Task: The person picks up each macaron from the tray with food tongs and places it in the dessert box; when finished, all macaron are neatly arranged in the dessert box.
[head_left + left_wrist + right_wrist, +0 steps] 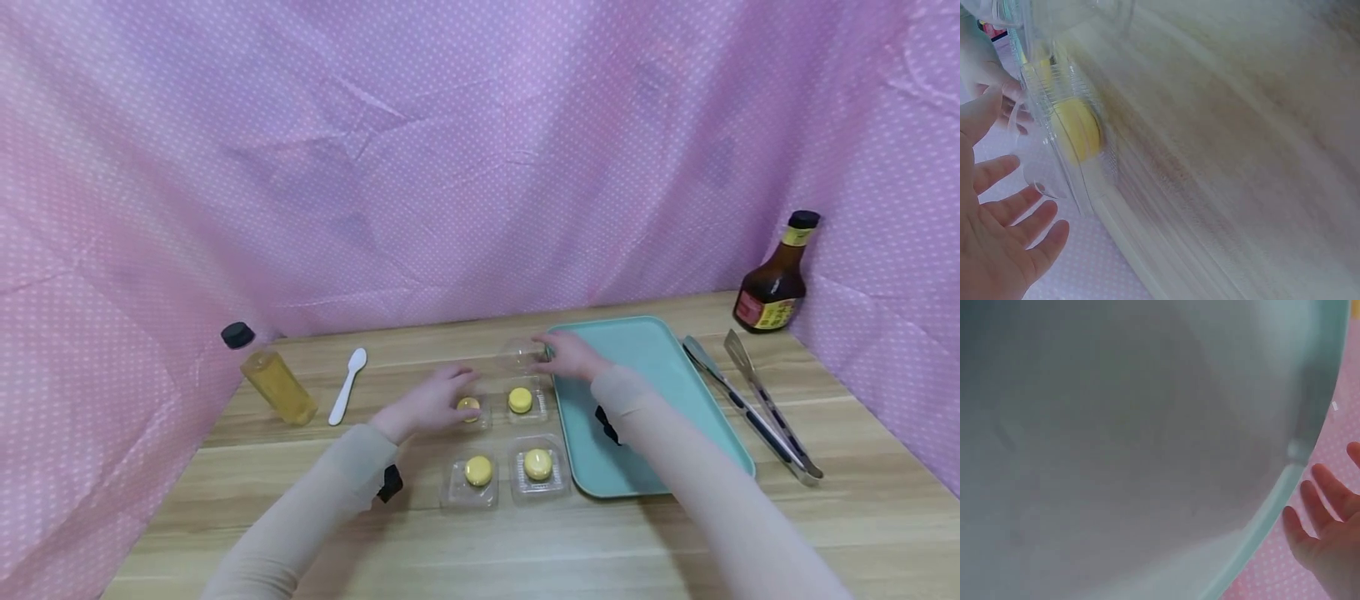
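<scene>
Several clear plastic boxes, each with a yellow macaron, stand in two rows on the wooden table. My left hand (pixel 431 404) is beside the far-left box, its fingers spread around the left macaron (pixel 468 409). In the left wrist view that hand (pixel 1007 237) shows an empty palm beside a box with a macaron (pixel 1077 130). My right hand (pixel 573 356) hovers over the tray's left edge, near the raised clear lid (pixel 519 354) of the far-right box (pixel 536 408). The right wrist view shows its fingers (pixel 1316 506) extended past the tray rim; contact with the lid is unclear.
The teal tray (pixel 645 450) lies right of the boxes, with metal tongs (pixel 757 417) along its right side. A dark sauce bottle (pixel 776 283) stands at back right. At left are an oil bottle (pixel 277 383) and a white spoon (pixel 348 387). Pink dotted cloth (pixel 450 167) hangs behind.
</scene>
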{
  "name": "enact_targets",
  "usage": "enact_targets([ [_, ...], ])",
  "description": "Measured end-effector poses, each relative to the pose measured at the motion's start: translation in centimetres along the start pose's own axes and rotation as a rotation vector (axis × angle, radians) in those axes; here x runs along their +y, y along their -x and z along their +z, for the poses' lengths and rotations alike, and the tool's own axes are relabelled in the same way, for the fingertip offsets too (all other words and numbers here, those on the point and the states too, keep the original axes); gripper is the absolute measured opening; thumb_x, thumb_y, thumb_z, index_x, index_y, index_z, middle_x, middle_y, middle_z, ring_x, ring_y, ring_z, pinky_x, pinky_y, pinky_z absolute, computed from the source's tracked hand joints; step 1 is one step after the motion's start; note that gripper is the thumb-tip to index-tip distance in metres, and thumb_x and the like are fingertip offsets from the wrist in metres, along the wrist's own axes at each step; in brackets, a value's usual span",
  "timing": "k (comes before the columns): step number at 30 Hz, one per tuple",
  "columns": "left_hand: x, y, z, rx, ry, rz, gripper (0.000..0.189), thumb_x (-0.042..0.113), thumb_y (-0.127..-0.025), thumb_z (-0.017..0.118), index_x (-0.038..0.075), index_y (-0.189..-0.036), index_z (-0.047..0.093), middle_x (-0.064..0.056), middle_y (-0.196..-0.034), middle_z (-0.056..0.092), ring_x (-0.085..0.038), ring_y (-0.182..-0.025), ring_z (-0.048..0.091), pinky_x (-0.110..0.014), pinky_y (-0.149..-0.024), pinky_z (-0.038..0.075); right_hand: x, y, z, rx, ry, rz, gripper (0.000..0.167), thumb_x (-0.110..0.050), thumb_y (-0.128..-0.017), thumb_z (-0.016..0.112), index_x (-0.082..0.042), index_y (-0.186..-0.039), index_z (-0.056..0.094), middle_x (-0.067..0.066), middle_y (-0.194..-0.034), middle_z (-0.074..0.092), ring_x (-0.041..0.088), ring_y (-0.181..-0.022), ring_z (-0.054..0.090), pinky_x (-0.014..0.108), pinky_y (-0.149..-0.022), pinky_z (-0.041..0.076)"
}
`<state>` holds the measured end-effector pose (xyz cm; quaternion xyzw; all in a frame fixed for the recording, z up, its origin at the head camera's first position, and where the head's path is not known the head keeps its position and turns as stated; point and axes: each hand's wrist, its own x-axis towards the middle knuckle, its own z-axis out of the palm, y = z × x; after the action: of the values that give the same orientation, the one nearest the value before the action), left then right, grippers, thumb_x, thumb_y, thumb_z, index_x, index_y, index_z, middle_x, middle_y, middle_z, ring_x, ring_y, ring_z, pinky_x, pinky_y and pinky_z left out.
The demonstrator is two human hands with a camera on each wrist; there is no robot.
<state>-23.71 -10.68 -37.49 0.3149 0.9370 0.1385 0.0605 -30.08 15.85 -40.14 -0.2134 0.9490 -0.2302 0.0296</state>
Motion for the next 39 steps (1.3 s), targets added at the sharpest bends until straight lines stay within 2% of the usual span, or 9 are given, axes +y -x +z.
enact_targets([
  [4,-0.1,0.2,0.2,-0.019,-0.006,-0.018,0.065,0.034,-0.088,0.065,0.004,-0.141,0.041,-0.021,-0.144,0.040,-0.036,-0.132,0.040,-0.049,-0.112,0.032,0.0,-0.6,0.0,-0.039,0.066,-0.005,0.068,-0.038,-0.086,0.068,-0.003,-0.139,0.044,0.025,-0.137,0.047,0.042,-0.127,0.043,0.052,-0.108,0.035],
  [11,-0.5,0.1,0.7,-0.033,-0.003,0.024,0.058,0.032,-0.089,0.064,0.003,-0.137,0.047,-0.022,-0.141,0.044,-0.037,-0.130,0.042,-0.050,-0.111,0.033,-0.4,-1.3,0.1,-0.079,0.180,-0.016,0.070,-0.040,-0.085,0.068,-0.006,-0.141,0.043,0.023,-0.139,0.047,0.043,-0.130,0.038,0.054,-0.111,0.030],
  [16,-0.7,0.1,1.0,-0.029,-0.015,0.039,0.059,0.033,-0.089,0.064,0.003,-0.137,0.048,-0.021,-0.140,0.046,-0.037,-0.129,0.044,-0.049,-0.110,0.034,-0.7,-1.8,0.3,-0.128,0.192,-0.005,0.073,-0.042,-0.085,0.068,-0.010,-0.144,0.038,0.021,-0.138,0.047,0.041,-0.132,0.034,0.057,-0.113,0.022],
  [20,-0.7,0.2,1.2,-0.030,-0.009,0.031,0.059,0.034,-0.090,0.063,0.004,-0.138,0.047,-0.020,-0.142,0.045,-0.035,-0.130,0.043,-0.048,-0.111,0.034,-0.7,-2.0,0.4,-0.155,0.199,0.022,0.075,-0.044,-0.085,0.067,-0.013,-0.146,0.035,0.020,-0.139,0.047,0.039,-0.133,0.033,0.058,-0.112,0.021],
  [27,-0.8,0.3,1.2,-0.028,0.010,0.009,0.058,0.034,-0.091,0.063,0.006,-0.139,0.047,-0.018,-0.144,0.043,-0.035,-0.132,0.041,-0.049,-0.111,0.033,-1.0,-2.4,0.5,-0.156,0.241,0.035,0.077,-0.048,-0.085,0.065,-0.014,-0.146,0.035,0.020,-0.140,0.046,0.041,-0.134,0.031,0.058,-0.109,0.021],
  [34,-0.8,0.3,1.3,-0.003,0.022,0.033,0.057,0.032,-0.090,0.064,0.005,-0.137,0.048,-0.020,-0.141,0.045,-0.038,-0.130,0.042,-0.051,-0.109,0.034,-1.3,-2.4,0.6,-0.145,0.247,0.060,0.076,-0.050,-0.084,0.065,-0.016,-0.146,0.037,0.020,-0.140,0.047,0.040,-0.135,0.030,0.061,-0.112,0.011],
  [39,-0.9,0.3,1.3,-0.001,0.028,0.026,0.057,0.032,-0.090,0.064,0.005,-0.137,0.048,-0.019,-0.142,0.045,-0.037,-0.130,0.042,-0.051,-0.110,0.034,-1.5,-2.3,0.7,-0.128,0.241,0.073,0.074,-0.048,-0.084,0.066,-0.015,-0.144,0.038,0.019,-0.139,0.048,0.040,-0.136,0.030,0.063,-0.112,0.008],
])
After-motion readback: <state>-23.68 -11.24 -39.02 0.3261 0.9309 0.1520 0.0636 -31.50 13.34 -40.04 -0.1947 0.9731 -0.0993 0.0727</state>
